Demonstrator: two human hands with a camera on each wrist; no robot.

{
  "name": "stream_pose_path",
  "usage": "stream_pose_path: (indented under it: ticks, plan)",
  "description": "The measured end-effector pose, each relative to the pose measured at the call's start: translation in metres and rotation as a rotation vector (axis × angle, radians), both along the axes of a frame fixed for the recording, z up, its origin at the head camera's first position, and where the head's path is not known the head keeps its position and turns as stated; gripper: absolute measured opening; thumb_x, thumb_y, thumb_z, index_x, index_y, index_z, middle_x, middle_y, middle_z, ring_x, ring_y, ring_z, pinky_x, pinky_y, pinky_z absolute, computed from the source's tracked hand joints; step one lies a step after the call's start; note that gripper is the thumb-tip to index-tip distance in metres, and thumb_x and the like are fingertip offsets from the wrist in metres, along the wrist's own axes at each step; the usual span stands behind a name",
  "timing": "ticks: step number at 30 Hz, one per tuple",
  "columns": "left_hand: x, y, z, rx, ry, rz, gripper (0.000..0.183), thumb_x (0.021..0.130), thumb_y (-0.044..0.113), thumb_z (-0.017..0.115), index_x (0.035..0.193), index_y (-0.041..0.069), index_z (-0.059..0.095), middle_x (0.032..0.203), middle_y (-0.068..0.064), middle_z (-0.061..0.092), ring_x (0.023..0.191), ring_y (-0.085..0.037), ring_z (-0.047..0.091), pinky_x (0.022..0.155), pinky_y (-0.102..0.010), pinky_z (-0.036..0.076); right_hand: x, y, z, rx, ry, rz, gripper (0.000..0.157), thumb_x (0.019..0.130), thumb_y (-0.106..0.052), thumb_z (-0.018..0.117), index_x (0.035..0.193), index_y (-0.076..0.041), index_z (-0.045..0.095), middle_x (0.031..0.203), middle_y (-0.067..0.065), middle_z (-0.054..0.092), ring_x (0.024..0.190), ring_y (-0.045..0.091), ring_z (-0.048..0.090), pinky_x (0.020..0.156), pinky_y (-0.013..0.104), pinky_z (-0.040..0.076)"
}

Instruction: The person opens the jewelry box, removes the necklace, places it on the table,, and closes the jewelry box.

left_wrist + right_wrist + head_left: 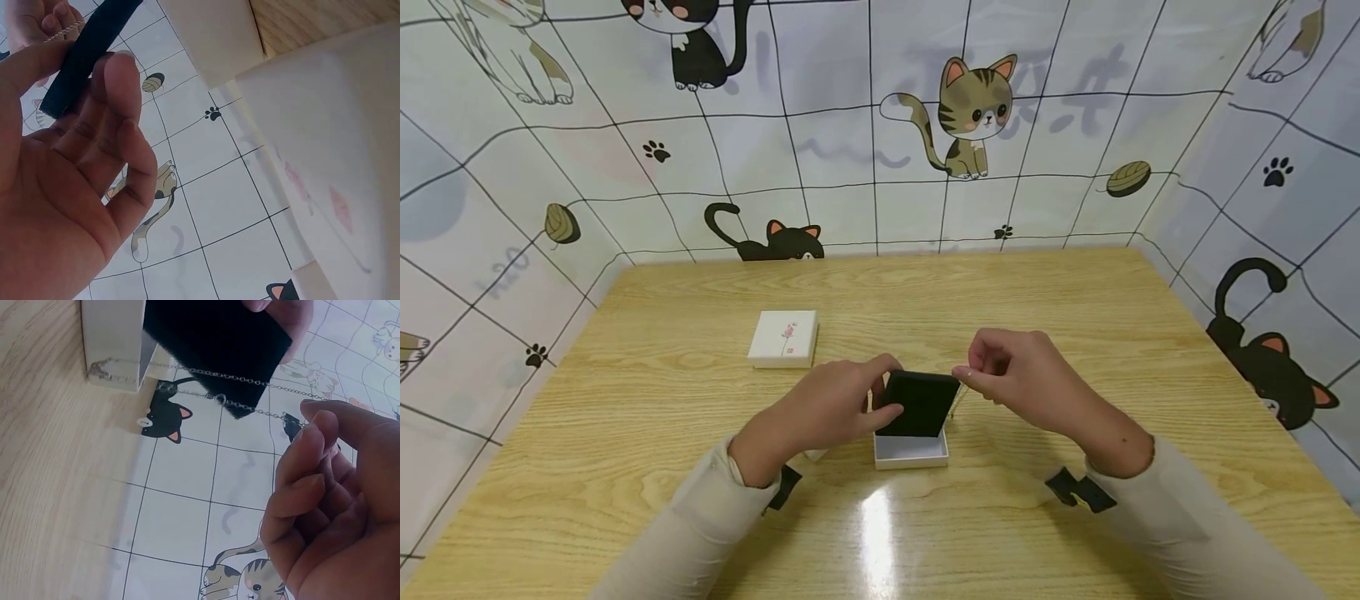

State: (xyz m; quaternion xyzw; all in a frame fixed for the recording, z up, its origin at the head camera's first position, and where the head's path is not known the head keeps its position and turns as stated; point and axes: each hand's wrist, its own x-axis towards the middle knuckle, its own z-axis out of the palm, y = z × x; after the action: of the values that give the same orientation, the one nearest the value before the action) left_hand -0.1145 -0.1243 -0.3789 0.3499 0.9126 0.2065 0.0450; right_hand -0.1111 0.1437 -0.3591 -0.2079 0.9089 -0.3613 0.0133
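My left hand (842,398) pinches a black padded box insert (919,403) between thumb and fingers, tilted up over a small white box base (912,451). My right hand (1015,375) pinches a thin silver chain (244,380) between thumb and index finger, the other fingers curled. The chain runs in two strands from those fingertips past the insert, its lower end by the box base's side in the right wrist view. The square white box lid (784,337), printed with a pink flower, lies behind and left of my left hand.
A small white piece (815,454) is mostly hidden under my left forearm. Close to the left wrist camera, a blurred white surface (337,125) carries a pink flower print. The wooden table (647,417) meets cat-patterned wall sheets (835,158) at the back and sides.
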Motion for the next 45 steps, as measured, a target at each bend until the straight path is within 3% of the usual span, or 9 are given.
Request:
stream_pose_path:
  ticks: [4, 11, 17, 25, 28, 32, 37, 42, 45]
  plan:
    - [-0.001, -0.001, -0.001, 0.015, -0.012, 0.006, 0.044, 0.094, 0.032, 0.07, 0.131, 0.016, 0.052, 0.085, 0.009, 0.068, 0.056, 0.0, 0.051, 0.054, -0.021, 0.044, 0.001, 0.001, 0.003, -0.015, -0.031, -0.013, 0.023, 0.091, -0.025, 0.074, 0.077, -0.016, 0.058, 0.059, -0.003, 0.053, 0.053, 0.012, 0.05, 0.049, 0.027, 0.042]
    - [-0.003, -0.005, -0.003, -0.003, 0.035, 0.042, 0.042, 0.095, 0.031, 0.068, 0.13, 0.016, 0.051, 0.085, 0.009, 0.067, 0.054, -0.002, 0.049, 0.054, -0.021, 0.042, 0.004, 0.003, 0.006, -0.031, -0.009, -0.035, 0.023, 0.091, -0.023, 0.075, 0.077, -0.015, 0.058, 0.058, -0.003, 0.053, 0.051, 0.011, 0.05, 0.047, 0.026, 0.04]
    - [-0.005, -0.004, -0.006, -0.068, 0.0, 0.073, 0.036, 0.095, 0.033, 0.067, 0.124, 0.017, 0.053, 0.083, 0.008, 0.067, 0.052, -0.005, 0.048, 0.051, -0.023, 0.04, 0.008, 0.008, 0.009, -0.038, 0.031, -0.065, 0.022, 0.091, -0.022, 0.074, 0.078, -0.015, 0.058, 0.056, -0.004, 0.054, 0.05, 0.011, 0.05, 0.047, 0.026, 0.04]
    - [-0.008, -0.003, -0.007, -0.092, -0.021, 0.141, 0.041, 0.097, 0.038, 0.064, 0.131, 0.018, 0.053, 0.09, 0.006, 0.067, 0.057, -0.006, 0.051, 0.054, -0.025, 0.042, 0.014, 0.017, 0.018, -0.033, 0.055, -0.093, 0.022, 0.091, -0.022, 0.075, 0.077, -0.016, 0.059, 0.056, -0.004, 0.055, 0.05, 0.011, 0.051, 0.047, 0.026, 0.041]
    - [-0.007, -0.005, 0.001, -0.101, 0.025, 0.19, 0.039, 0.097, 0.039, 0.063, 0.13, 0.018, 0.056, 0.099, 0.001, 0.069, 0.058, -0.006, 0.052, 0.051, -0.026, 0.041, 0.014, 0.018, 0.018, -0.033, 0.058, -0.084, 0.022, 0.09, -0.021, 0.076, 0.076, -0.016, 0.059, 0.057, -0.004, 0.053, 0.051, 0.011, 0.05, 0.047, 0.026, 0.041]
    - [-0.005, 0.004, 0.026, -0.079, 0.129, 0.226, 0.033, 0.097, 0.04, 0.063, 0.122, 0.018, 0.061, 0.102, -0.001, 0.069, 0.058, -0.008, 0.053, 0.048, -0.026, 0.04, 0.015, 0.018, 0.017, -0.027, 0.067, -0.076, 0.023, 0.09, -0.021, 0.076, 0.075, -0.016, 0.058, 0.057, -0.005, 0.051, 0.05, 0.01, 0.048, 0.047, 0.025, 0.041]
    - [0.0, 0.04, 0.049, -0.043, 0.152, 0.109, 0.027, 0.097, 0.04, 0.062, 0.112, 0.018, 0.068, 0.084, 0.006, 0.064, 0.063, -0.006, 0.053, 0.053, -0.024, 0.042, 0.018, 0.021, 0.019, -0.021, 0.077, -0.071, 0.023, 0.09, -0.019, 0.076, 0.075, -0.016, 0.058, 0.057, -0.005, 0.051, 0.049, 0.008, 0.047, 0.047, 0.025, 0.04]
    - [0.009, 0.067, 0.049, 0.008, 0.062, 0.008, 0.029, 0.098, 0.042, 0.062, 0.11, 0.017, 0.072, 0.069, 0.013, 0.059, 0.057, -0.002, 0.052, 0.053, -0.022, 0.043, 0.021, 0.021, 0.023, -0.024, 0.092, -0.043, 0.023, 0.09, -0.017, 0.075, 0.075, -0.016, 0.058, 0.059, -0.005, 0.052, 0.049, 0.008, 0.047, 0.047, 0.025, 0.04]
    - [0.014, 0.072, 0.047, 0.054, 0.004, 0.022, 0.028, 0.097, 0.041, 0.064, 0.109, 0.018, 0.073, 0.069, 0.014, 0.062, 0.052, -0.002, 0.051, 0.05, -0.022, 0.042, 0.021, 0.016, 0.023, -0.042, 0.088, -0.03, 0.022, 0.09, -0.015, 0.074, 0.075, -0.016, 0.059, 0.059, -0.005, 0.052, 0.049, 0.008, 0.046, 0.046, 0.025, 0.04]
